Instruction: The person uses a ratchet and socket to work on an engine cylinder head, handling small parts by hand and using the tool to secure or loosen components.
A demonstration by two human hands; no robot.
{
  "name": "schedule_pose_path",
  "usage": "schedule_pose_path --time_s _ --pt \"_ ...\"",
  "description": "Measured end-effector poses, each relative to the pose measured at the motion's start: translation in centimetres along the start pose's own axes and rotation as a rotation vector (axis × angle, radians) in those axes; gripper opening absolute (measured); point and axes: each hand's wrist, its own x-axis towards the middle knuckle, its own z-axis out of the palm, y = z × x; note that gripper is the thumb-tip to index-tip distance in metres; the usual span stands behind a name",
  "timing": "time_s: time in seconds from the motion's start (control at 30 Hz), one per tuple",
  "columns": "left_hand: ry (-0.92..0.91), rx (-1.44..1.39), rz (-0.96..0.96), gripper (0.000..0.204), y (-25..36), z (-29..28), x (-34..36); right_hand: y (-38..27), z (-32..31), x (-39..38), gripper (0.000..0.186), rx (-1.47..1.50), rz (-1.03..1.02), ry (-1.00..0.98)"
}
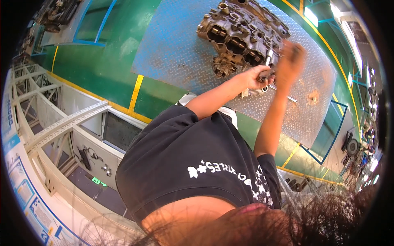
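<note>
A greasy metal engine block point(242, 33) with open cylinder bores lies on the tread-plate table in front of me. My left hand point(257, 77) is closed around a dark tool end beside the engine's near right side. From that grip a chrome shaft point(269, 57), like a socket extension, points toward the engine. My right hand point(290, 59) is raised just right of the shaft, smeared by motion, so its fingers cannot be made out. Beneath the hands, chrome spanners point(290, 98) lie on the plate, partly hidden by my left hand and right forearm.
The blue, worn tread-plate tabletop point(172, 53) extends around the engine, with a rusty patch point(314, 97) at right. Green floor with yellow lines surrounds it. A pale metal rack point(65, 119) stands at left, and a blue-edged stand point(328, 135) at right.
</note>
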Motion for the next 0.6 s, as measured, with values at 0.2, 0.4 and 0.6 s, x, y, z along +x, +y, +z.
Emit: schedule_pose_path --time_s 0.2,0.4,0.6 --pt "-0.037 0.093 0.131 0.019 -1.5 0.8 0.4 0.1 6.8 -1.4 0.031 -0.431 -0.241 -0.554" --pt "0.316 0.495 0.21 0.033 -2.1 6.2 -3.4 5.7 -9.6 -0.1 0.023 0.07 0.094 0.336" --pt "0.526 0.799 0.338 0.029 -5.2 5.6 -0.8 11.0 -15.1 -4.3 0.022 0.311 0.441 0.672"
